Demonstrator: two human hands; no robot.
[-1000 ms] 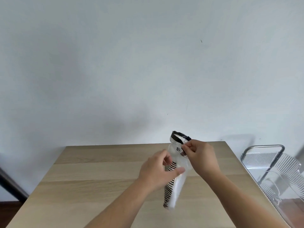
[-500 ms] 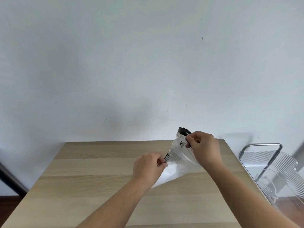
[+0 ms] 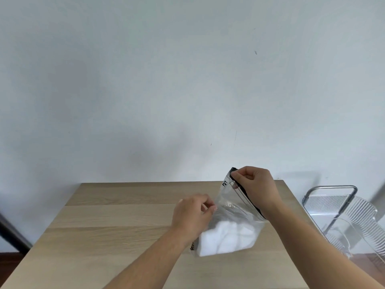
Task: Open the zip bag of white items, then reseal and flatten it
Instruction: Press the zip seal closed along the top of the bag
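Note:
A clear zip bag point(image 3: 233, 207) with a black zip strip along its top edge is held up over the wooden table point(image 3: 116, 222). White items point(image 3: 227, 238) are bunched in its lower end, which sits near the tabletop. My right hand point(image 3: 256, 188) pinches the black zip strip at the bag's upper far corner. My left hand point(image 3: 191, 215) grips the bag's left edge at mid height and hides part of it. The bag's broad clear side faces me.
A light wall stands behind the table. A clear ribbed plastic basket with a metal handle point(image 3: 341, 215) stands off the table's right edge. A dark bar point(image 3: 10, 232) crosses the lower left corner.
The bag has turned from edge-on to broadside and swung down towards me, so the white items now show. My left hand moved lower and nearer. My right hand kept its pinch on the top.

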